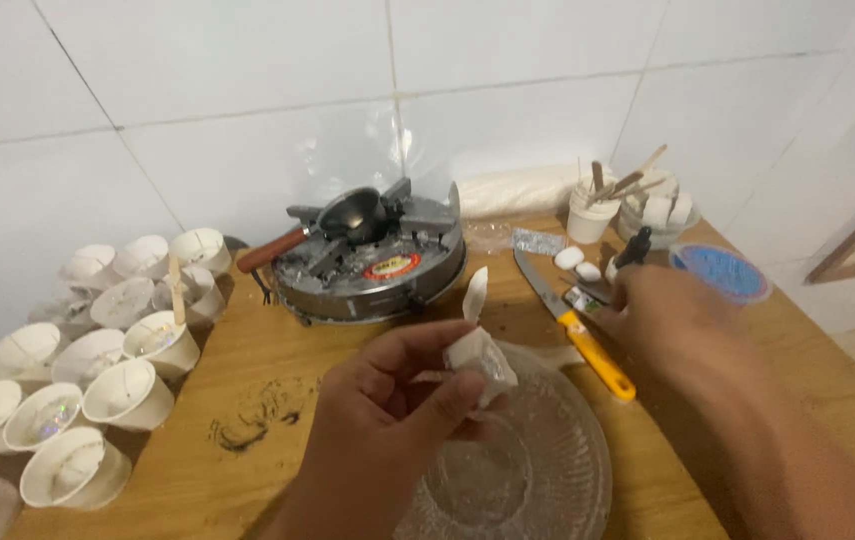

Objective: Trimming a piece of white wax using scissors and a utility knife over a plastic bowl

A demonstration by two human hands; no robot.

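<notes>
**A:** Which way does the thing you hold point, and where is it?

**B:** My left hand (387, 400) pinches a small white wrapped lump (482, 358) between thumb and fingertips, closed tight on it; from the lump a thin white strip (474, 294) stands up, so the long axis runs nearly vertical, tilted slightly right, tip toward the wall; it hangs above the rim of a clear glass plate (567, 470) at the table's near edge.

**A:** How does it look?

**B:** Pale, waxy, a little translucent, with crumpled folds; the strip is narrow and leaf-shaped.

**A:** And your other hand?

**B:** My right hand (672, 315) reaches out toward the small white pieces (577, 262) and a dark dropper bottle (632, 250); it is blurred, so I cannot tell whether it is open or holds anything; a yellow-handled knife (577, 330) lies just left of it, blade pointing away from me.

**A:** What else is around?

**B:** A round metal stove (377, 265) with a small dark ladle (332, 222) on top; many white paper cups (97, 370) clustered at the left; a blue-lidded tub (722, 272) at the right; all on a wooden table (247, 350).
</notes>
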